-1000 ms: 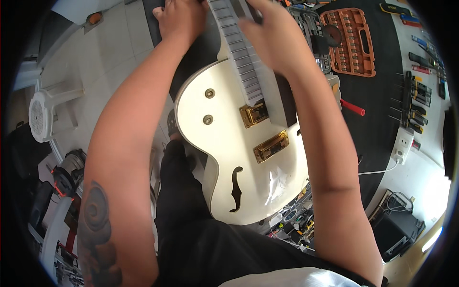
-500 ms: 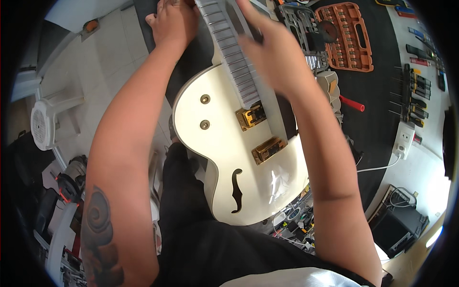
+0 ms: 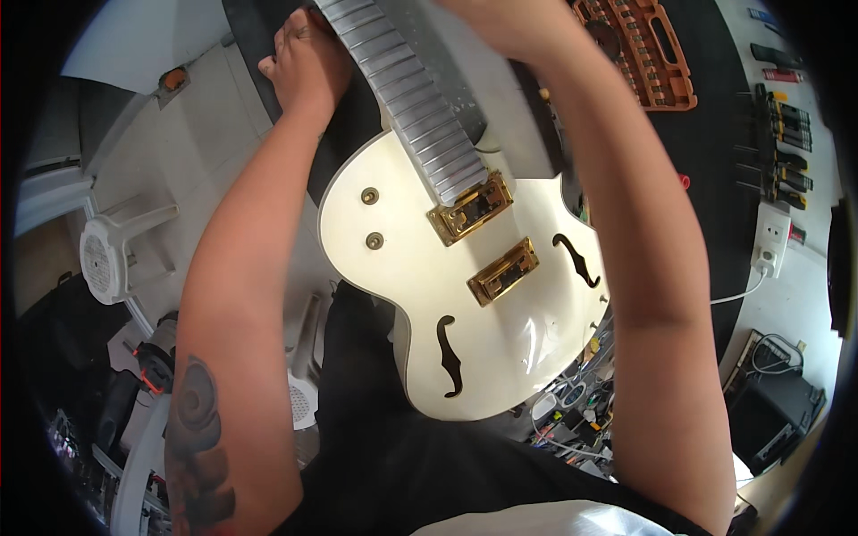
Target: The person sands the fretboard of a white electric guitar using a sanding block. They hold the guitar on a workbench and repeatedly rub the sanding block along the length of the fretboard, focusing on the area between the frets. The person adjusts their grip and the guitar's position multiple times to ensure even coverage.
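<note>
A cream electric guitar body [image 3: 483, 348] with gold pickups [image 3: 500, 272] and f-holes lies angled on my lap and the black bench edge. Its fretboard [image 3: 407, 94], silvery grey between the frets, runs to the top of the view. Beside the neck, my left hand [image 3: 302, 62] is closed, fingers curled at the neck and partly hidden behind it. My right hand [image 3: 500, 22] is on a long grey metal bar [image 3: 518, 125] lying along the fretboard's right side; its fingertips are cut off at the top edge.
An orange socket case [image 3: 666, 67] is on the black-topped bench [image 3: 715, 152] to the right, with screwdrivers [image 3: 786, 134] and a power strip [image 3: 770, 241] beyond. A white plastic stool [image 3: 107, 255] stands left. Small tools [image 3: 572, 411] show below the guitar; black equipment [image 3: 769, 420] is lower right.
The neck and both hands have shifted up and left in view. The guitar looks rotated, its second f-hole now visible. My right hand has moved up along the bar, partly out of view.
</note>
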The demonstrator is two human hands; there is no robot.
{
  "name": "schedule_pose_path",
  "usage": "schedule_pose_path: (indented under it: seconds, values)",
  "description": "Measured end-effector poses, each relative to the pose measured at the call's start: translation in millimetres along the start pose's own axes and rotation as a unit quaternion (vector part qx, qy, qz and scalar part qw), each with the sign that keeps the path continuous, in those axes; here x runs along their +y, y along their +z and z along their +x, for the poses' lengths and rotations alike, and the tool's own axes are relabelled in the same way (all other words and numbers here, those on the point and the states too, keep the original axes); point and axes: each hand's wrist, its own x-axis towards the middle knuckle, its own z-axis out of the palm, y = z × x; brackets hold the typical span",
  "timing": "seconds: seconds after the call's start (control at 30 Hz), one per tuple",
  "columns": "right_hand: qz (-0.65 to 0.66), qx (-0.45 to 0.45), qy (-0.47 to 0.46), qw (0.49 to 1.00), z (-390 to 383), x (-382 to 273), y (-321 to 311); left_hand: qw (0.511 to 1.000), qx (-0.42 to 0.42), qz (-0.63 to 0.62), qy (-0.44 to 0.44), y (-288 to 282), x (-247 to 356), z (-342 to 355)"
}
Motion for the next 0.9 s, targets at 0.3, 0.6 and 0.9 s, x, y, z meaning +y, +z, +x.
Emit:
schedule_pose_path:
  seconds: [0.3, 0.6, 0.9]
  values:
    - [-0.090, 0.050, 0.194, 0.976, -149.5, -84.7, -109.8, 0.999, -0.035, -0.006, -0.005, -6.7, 21.8, -4.3]
    - [-0.084, 0.008, 0.346, 0.934, -310.6, -156.5, -107.6, 0.999, -0.049, -0.001, -0.004, -7.4, 17.2, -0.7]
    - [-0.037, 0.008, 0.450, 0.892, -351.6, -215.6, -93.7, 0.998, -0.061, -0.023, -0.013, -12.0, 12.7, -3.9]
